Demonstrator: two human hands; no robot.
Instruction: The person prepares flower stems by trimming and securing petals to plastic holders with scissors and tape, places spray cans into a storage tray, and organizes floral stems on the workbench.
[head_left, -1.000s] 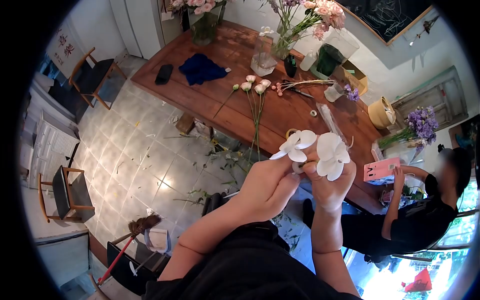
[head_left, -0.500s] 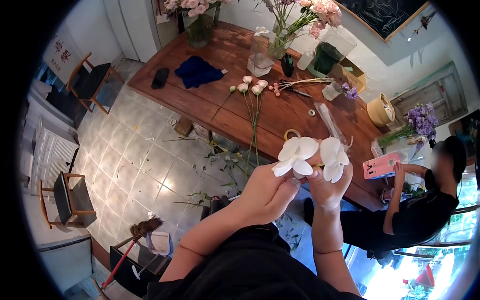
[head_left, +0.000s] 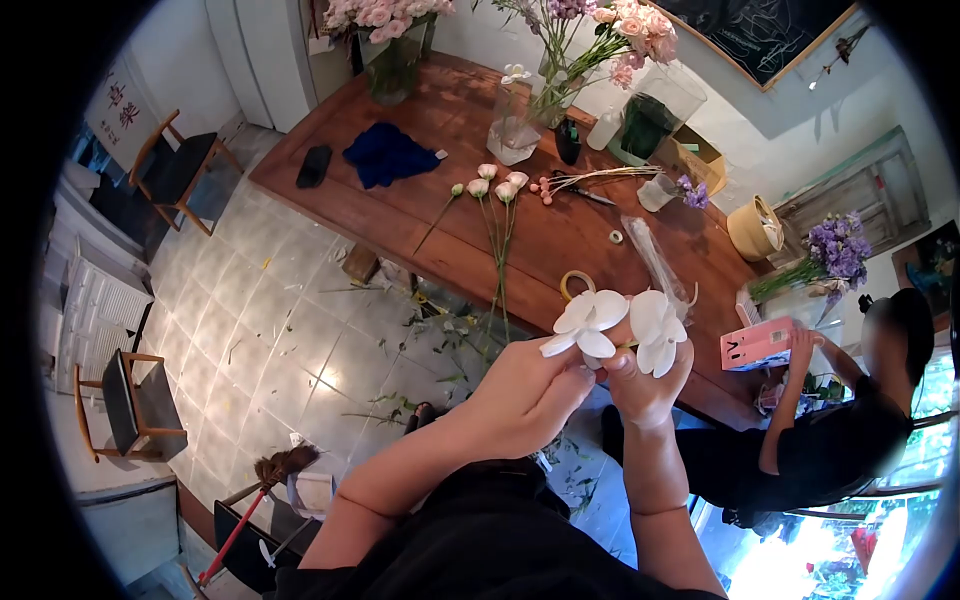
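Note:
Two white orchid blooms (head_left: 588, 322) are held up in front of me, over the table's near edge. My left hand (head_left: 535, 395) closes its thumb and fingers beneath the left bloom. Beside it, my right hand (head_left: 648, 388) pinches under the right-hand orchid bloom (head_left: 658, 330), its thumb close to the left thumb. The stems between the fingers are mostly hidden. Just behind the flowers lies a roll of yellowish tape (head_left: 577, 284) on the wooden table (head_left: 450, 235).
Cut pale roses (head_left: 500, 185) lie on the table near a blue cloth (head_left: 388, 156) and a dark phone (head_left: 314, 166). Glass vases (head_left: 515, 125) stand at the back. At right a person (head_left: 830, 420) holds a pink box (head_left: 757, 346). Leaf scraps litter the tiled floor.
Both hands and the orchids keep nearly the same pose. The view has shifted slightly. The other person's pink box has turned a little.

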